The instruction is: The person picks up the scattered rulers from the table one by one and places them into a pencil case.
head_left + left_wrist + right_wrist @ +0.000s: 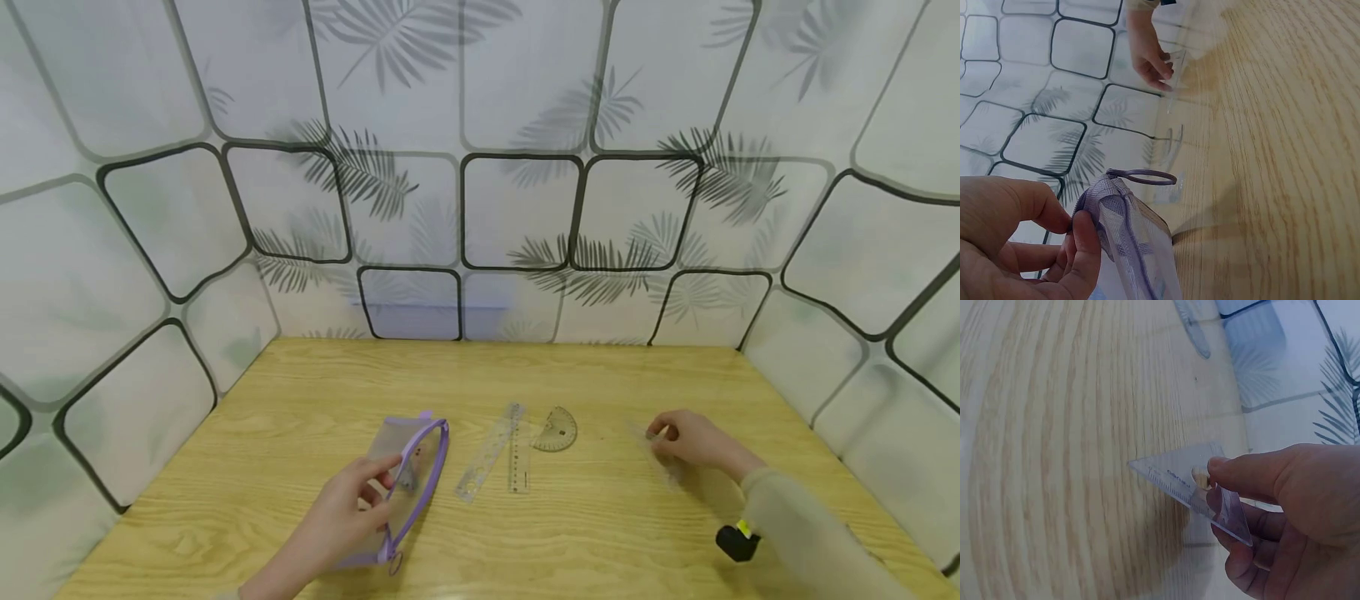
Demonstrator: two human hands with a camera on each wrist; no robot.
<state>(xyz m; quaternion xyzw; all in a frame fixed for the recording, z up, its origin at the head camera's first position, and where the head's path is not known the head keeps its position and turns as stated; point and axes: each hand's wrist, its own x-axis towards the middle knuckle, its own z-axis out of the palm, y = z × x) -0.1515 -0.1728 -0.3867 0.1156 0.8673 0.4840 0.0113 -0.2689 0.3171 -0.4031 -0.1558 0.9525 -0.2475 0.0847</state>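
Two hands are at work on the wooden bench (570,533), and we place everything by the purple-trimmed clear pencil pouch (408,475). Our left hand (341,508) pinches the pouch's near edge by the zipper, thumb and fingers curled on the fabric; the left wrist view shows the zipper's ring pull (1147,177) sticking out beyond that grip. The pouch's long axis runs from near-left to far-right, toward the bench's back edge.

Well to the right of the pouch, our right hand (693,440) holds a clear triangular set square (1194,487), pinched between thumb and curled fingers. In the right wrist view its long edge slants and one corner points away from the palm, while the whole piece seems lifted just off the wood.

Between the pouch and that hand lie two clear rulers (497,457), side by side, and a small protractor (556,430) just right of them. The set square therefore lies rightward of the pouch, with the right hand alone on it.
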